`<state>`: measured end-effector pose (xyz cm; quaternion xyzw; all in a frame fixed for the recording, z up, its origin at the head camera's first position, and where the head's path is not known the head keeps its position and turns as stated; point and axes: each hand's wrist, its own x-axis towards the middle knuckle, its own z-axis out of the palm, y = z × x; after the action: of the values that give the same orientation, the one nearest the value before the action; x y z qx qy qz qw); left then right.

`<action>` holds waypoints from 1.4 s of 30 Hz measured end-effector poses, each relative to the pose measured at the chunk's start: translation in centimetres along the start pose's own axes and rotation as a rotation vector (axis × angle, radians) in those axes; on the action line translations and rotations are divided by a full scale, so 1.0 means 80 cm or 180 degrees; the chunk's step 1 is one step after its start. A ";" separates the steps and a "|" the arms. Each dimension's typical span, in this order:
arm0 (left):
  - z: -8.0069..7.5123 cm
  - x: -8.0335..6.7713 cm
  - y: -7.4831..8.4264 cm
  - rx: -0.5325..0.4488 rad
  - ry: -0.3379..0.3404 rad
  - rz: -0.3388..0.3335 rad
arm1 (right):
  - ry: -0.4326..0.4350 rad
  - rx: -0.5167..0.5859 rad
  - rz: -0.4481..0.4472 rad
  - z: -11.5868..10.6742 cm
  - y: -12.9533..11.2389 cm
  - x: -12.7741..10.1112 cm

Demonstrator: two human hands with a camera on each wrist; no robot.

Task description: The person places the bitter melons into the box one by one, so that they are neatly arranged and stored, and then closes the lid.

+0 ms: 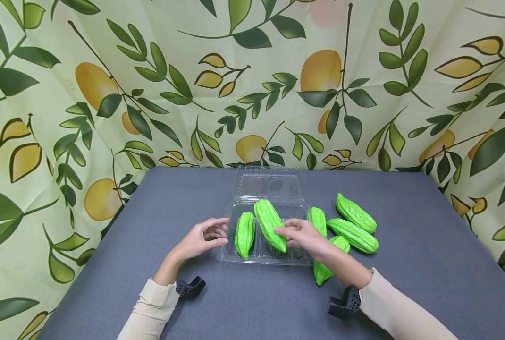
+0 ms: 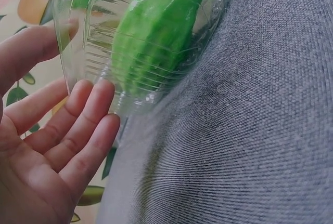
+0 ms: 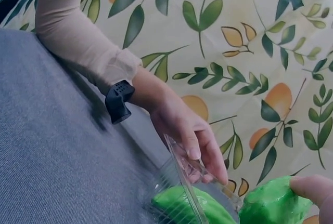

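A clear plastic clamshell box [image 1: 224, 257] lies with its lid [image 1: 269, 186] folded back, and one green bitter melon [image 1: 245, 234] rests in its left side. My right hand [image 1: 305, 237] pinches another bitter melon [image 1: 269, 224] between thumb and fingers, tilted above the box. At the box's left wall is my left hand [image 1: 203, 240], its fingers loosely bent and holding nothing. In the left wrist view, the left hand's fingertips [image 2: 99, 96] are close against the clear wall; whether they all touch it I cannot tell.
Several more bitter melons [image 1: 354, 236] lie on the grey tabletop [image 1: 422, 264] right of the box, partly hidden by the right hand and forearm. A leaf-and-fruit patterned cloth [image 1: 252, 94] hangs behind the table. Each wrist carries a black camera mount [image 1: 345, 303].
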<state>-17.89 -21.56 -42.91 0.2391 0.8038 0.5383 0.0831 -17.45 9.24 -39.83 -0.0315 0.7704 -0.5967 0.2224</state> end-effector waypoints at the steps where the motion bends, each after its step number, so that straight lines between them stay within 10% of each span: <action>1: 0.000 0.000 0.000 -0.0014 -0.0003 -0.0003 | -0.0016 0.0049 -0.0002 0.001 0.000 0.002; 42: 0.002 0.001 0.001 -0.0076 0.0028 -0.0022 | -0.0360 0.0236 0.0437 0.024 0.021 0.036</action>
<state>-17.91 -21.38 -42.91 0.2329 0.7985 0.5487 0.0843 -18.97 7.09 -42.68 -0.0039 0.7344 -0.6054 0.3069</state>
